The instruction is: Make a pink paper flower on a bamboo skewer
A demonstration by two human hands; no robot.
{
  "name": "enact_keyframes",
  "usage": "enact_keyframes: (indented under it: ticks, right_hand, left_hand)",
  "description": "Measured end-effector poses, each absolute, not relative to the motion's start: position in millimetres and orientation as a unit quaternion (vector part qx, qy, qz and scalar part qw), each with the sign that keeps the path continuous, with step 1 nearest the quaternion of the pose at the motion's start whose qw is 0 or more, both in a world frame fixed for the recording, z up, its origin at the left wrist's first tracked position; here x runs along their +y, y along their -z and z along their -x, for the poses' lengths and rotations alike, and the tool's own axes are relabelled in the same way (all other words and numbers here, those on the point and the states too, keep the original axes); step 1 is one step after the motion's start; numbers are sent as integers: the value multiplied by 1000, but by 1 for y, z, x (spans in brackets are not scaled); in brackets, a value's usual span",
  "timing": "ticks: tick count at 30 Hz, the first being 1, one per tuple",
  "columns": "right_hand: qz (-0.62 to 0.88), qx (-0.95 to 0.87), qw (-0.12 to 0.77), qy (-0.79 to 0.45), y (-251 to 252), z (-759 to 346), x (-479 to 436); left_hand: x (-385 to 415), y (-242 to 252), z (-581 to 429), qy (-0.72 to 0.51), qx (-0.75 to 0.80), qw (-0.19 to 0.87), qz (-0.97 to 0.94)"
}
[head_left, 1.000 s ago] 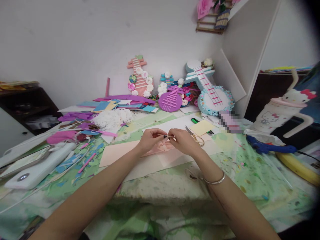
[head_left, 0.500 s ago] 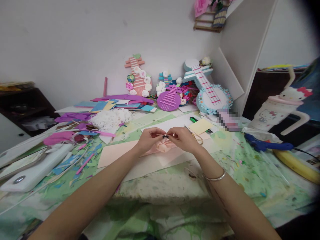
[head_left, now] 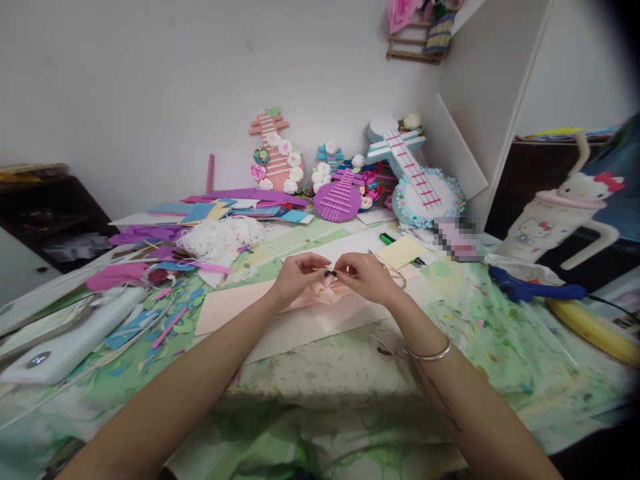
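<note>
My left hand point(head_left: 301, 277) and my right hand point(head_left: 364, 275) meet over the middle of the table, thumbs nearly touching. Both pinch a small piece that is mostly hidden by the fingers; I cannot make out its shape. Just beneath the fingertips lie small peach paper pieces point(head_left: 326, 294), curled like petals. Under them is a flat peach sheet point(head_left: 227, 308) on a white sheet point(head_left: 270, 343). Beside my right hand, partly covered by it, are scissors with gold handles point(head_left: 399, 276). A pale yellow paper square point(head_left: 401, 251) sits just behind them.
Paper scraps and a white string heap point(head_left: 223, 237) spread at the left, by a white glossy box-like device point(head_left: 75, 340). Decorated lute-shaped crafts point(head_left: 339, 198) stand along the wall. At right are a blue glue gun point(head_left: 533, 288), a banana point(head_left: 595, 330) and a white tumbler point(head_left: 543, 223).
My hands stay in nearly the same place; only the fingers and thumbs have shifted slightly. Everything else on the table is unchanged.
</note>
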State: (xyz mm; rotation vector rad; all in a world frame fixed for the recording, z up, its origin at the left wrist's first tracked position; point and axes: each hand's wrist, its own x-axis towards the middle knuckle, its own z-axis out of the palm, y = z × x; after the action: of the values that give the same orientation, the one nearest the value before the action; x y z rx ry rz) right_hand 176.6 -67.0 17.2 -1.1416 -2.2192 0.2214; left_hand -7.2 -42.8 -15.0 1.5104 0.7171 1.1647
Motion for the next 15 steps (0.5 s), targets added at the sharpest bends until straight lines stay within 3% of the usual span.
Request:
enact_keyframes:
  ticks: [15]
  right_hand:
    - [440,-834,329,-62,-15,-176,-66]
  left_hand:
    - [-44,13,8,-472,327,487,-658]
